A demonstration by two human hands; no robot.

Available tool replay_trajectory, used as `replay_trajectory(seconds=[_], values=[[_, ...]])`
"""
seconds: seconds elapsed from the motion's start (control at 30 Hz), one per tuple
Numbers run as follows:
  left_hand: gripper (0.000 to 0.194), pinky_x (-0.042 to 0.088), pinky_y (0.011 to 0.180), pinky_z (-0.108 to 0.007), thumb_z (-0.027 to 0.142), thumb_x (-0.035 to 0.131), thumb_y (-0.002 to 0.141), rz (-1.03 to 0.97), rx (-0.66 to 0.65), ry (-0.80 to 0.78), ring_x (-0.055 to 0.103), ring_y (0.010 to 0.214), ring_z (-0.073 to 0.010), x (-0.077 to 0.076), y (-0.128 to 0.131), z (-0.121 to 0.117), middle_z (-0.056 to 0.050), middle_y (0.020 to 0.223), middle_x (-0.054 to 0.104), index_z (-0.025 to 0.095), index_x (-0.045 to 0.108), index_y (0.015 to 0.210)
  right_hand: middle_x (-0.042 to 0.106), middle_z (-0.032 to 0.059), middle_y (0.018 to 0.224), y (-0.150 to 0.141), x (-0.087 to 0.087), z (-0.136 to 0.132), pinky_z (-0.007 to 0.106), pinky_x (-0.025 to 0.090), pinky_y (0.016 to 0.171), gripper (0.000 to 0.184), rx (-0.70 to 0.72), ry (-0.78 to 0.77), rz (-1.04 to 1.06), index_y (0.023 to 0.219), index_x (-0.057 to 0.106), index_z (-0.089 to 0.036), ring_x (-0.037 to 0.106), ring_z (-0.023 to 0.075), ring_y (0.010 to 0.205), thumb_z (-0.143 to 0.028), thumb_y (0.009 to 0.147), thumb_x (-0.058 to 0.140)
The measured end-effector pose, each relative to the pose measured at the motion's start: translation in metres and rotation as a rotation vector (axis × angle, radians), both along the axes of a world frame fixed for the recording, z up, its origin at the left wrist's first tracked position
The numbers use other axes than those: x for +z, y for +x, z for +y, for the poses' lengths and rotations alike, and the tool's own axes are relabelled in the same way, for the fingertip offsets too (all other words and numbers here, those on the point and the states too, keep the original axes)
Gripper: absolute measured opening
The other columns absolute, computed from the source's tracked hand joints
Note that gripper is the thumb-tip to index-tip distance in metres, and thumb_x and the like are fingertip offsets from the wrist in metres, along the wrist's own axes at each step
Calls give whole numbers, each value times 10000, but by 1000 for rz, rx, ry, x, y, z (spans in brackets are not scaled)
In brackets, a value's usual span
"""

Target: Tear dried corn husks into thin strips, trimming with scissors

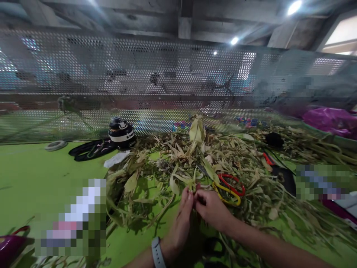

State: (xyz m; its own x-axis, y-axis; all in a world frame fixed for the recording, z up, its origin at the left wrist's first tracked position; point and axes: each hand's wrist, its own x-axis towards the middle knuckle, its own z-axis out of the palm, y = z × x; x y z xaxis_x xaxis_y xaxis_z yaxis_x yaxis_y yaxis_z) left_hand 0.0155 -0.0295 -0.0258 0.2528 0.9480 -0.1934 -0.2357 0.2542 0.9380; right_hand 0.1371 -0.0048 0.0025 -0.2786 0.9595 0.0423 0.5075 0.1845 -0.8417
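From my remote view, the left hand (182, 222), fingers nearly straight, has a narrow hold on the base of a pale green strip of dried leaf (190, 185), upright at centre. The right hand (213, 209) curls close beside it; I can't tell whether it pinches too. I judge the strip light, pliable and easily torn, best held low, near its base. Left to right, I count one black, white-banded round object (121, 133), one held strip, one red-and-yellow-handled pair of scissors (227, 191); the loose leaves defy counting.
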Motion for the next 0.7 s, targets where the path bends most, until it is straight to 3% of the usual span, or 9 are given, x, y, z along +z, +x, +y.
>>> replay_trajectory(seconds=[0.1,0.17,0.27,0.37,0.53,0.7], values=[[584,158,1113,-335,484,550,766,23,122,-81,190,1351,-214,6,0,-3,-52,1441,318,205,460,1272,459,-33,534,3,-2,1,211,312,501,134,21,20,12,581,479,-166,384,92,510,-173,715,476],[508,274,1064,-311,440,633,715,-57,181,-120,349,1284,-217,9,2,-2,-57,1362,449,218,552,1165,443,-39,543,5,-3,1,202,312,481,124,72,-36,99,614,475,-170,380,90,504,-189,736,467],[382,479,794,-267,369,721,642,-226,246,-198,625,918,-186,11,4,4,-36,975,683,219,608,975,429,-55,513,8,-4,-1,191,308,420,138,147,-196,206,652,457,-181,383,83,440,-235,779,449],[265,456,588,-210,293,753,619,-336,210,-164,603,611,-112,9,4,12,14,682,650,181,599,803,423,-68,466,10,-4,-1,186,291,374,155,161,-280,207,647,446,-188,372,76,377,-252,787,457],[191,416,574,-190,239,746,635,-279,154,-99,556,593,-85,8,-2,18,6,637,618,137,591,682,426,-56,497,12,-3,2,187,320,423,172,171,-179,180,603,439,-183,409,81,440,-225,761,491],[194,359,507,-170,286,721,664,-218,176,-81,488,524,-60,11,-5,20,26,584,588,137,599,638,408,-64,482,12,-3,-2,184,294,413,150,226,-184,141,629,435,-187,391,77,419,-236,762,486]])
